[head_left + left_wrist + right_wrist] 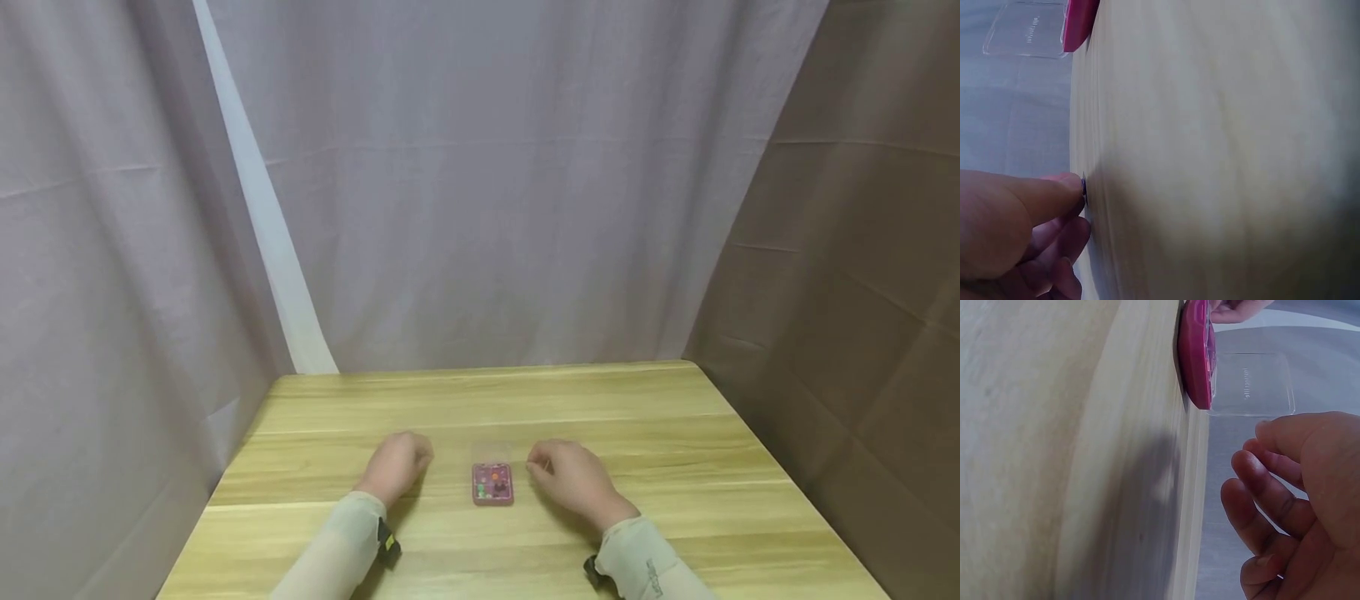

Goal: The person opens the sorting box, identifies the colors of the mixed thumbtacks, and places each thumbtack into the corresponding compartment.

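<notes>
A small pink case [492, 502] lies on the table between the two hands. Its clear lid [1250, 384] stands up at the far side, hinged open. Inside are a green piece [481, 489], an orange piece [495, 477] and some dark bits. My left hand [397, 467], left of the case, pinches a tiny purple piece [1084, 186] between thumb and fingertip, right at the table surface; most of the piece is hidden. To the right of the case, my right hand [573, 479] hovers with loosely curled fingers and nothing between them, its thumb near the lid's corner.
The wood-grain table [480, 400] spreads around the case on every side. Grey curtains [510, 208] hang behind and to the left, with a pale gap [262, 208] between them; a brown curtain [847, 333] closes the right side.
</notes>
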{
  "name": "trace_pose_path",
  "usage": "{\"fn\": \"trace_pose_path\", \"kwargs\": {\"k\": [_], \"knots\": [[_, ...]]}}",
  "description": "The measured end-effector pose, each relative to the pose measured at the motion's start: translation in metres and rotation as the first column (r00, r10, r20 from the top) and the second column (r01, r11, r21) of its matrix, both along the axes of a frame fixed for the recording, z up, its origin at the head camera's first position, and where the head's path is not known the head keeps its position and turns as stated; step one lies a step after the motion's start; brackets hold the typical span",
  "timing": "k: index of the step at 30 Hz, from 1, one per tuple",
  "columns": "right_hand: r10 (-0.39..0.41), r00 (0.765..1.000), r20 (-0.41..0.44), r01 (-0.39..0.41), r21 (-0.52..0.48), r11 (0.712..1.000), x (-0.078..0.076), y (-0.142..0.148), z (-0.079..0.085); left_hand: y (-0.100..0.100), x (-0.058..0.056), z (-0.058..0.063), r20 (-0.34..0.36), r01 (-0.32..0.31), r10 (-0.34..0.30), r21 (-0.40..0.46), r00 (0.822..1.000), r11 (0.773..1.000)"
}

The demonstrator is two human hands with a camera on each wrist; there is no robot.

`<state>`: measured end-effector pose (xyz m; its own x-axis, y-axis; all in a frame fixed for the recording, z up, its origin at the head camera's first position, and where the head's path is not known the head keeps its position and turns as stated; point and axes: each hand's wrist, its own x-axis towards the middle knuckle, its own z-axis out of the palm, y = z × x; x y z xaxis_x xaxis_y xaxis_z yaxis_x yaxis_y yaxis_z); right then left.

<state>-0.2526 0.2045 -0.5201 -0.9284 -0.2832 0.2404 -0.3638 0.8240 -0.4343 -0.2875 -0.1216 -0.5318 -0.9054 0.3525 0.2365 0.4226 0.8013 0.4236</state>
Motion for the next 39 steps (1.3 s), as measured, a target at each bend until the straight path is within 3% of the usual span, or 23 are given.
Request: {"fn": "trace_pose_path", "kwargs": {"k": [8,11,16,20,24,30,39], "knots": [[0.011,1.000,0.017,-0.011,-0.004,1.000,0.003,0.000,-0.002,0.007,0.014,-0.004,-0.049,0.006,-0.004,0.051,0.999,0.999],[0.022,1.000,0.014,-0.022,-0.001,1.000,0.004,0.001,-0.004,0.020,0.026,-0.002,-0.064,0.029,-0.025,0.054,0.998,0.998],[0.026,1.000,-0.006,-0.026,0.002,1.000,0.001,0.002,-0.007,0.049,0.039,0.009,-0.023,0.055,-0.053,0.102,0.998,0.993],[0.014,1.000,-0.011,-0.014,0.002,1.000,-0.001,0.002,-0.005,0.067,0.041,0.006,-0.021,0.044,-0.042,0.111,0.999,0.993],[0.004,1.000,-0.006,-0.004,-0.005,1.000,-0.002,0.000,-0.003,0.076,0.040,0.001,-0.053,0.048,-0.044,0.065,0.998,0.997],[-0.003,1.000,-0.013,0.002,-0.012,1.000,-0.003,-0.001,-0.003,0.078,0.037,0.004,-0.074,0.065,-0.063,0.028,0.995,0.998],[0.015,1.000,-0.005,-0.015,-0.009,1.000,-0.001,-0.001,-0.002,0.077,0.033,0.001,-0.016,0.056,-0.056,0.039,0.998,0.998]]}}
